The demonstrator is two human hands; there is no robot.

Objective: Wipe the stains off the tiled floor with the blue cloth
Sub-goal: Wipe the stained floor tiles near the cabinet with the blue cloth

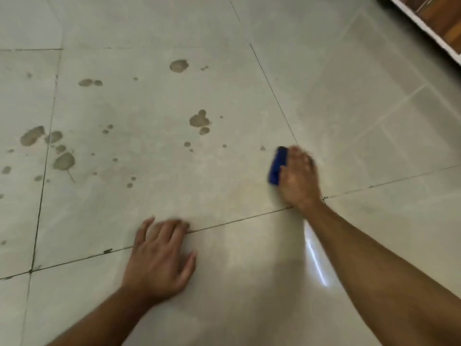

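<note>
The blue cloth (277, 166) lies on the tiled floor (249, 96), folded into a thick, narrow pad, right of the centre of the view, close to the corner where two dark grout lines (272, 88) cross. The right hand (298, 178) lies over the right part of the cloth, so only a blue strip shows at its 9 o'clock side. This hand is blurred; its fingers seem to bend down over the cloth and press it to the tile, but I cannot tell how tightly they grip it. From the cloth toward 9 and 10 o'clock the same tile carries many brown stains (199, 119): a small spot just beside the cloth, a larger blotch with smaller drops around it farther on, one round mark (178, 65) toward 11 o'clock, and a group of bigger patches (63, 161) well apart near the left grout line. The left hand (159, 255) rests on the floor at 7 o'clock from the cloth, palm down, fingers spread and slightly bent, holding nothing, with the fingertips reaching over a grout line. Both bare forearms enter from the bottom edge. At 1 o'clock, in the top right corner, there is a white edge (424, 23) with brown wood (446, 16) behind it.
</note>
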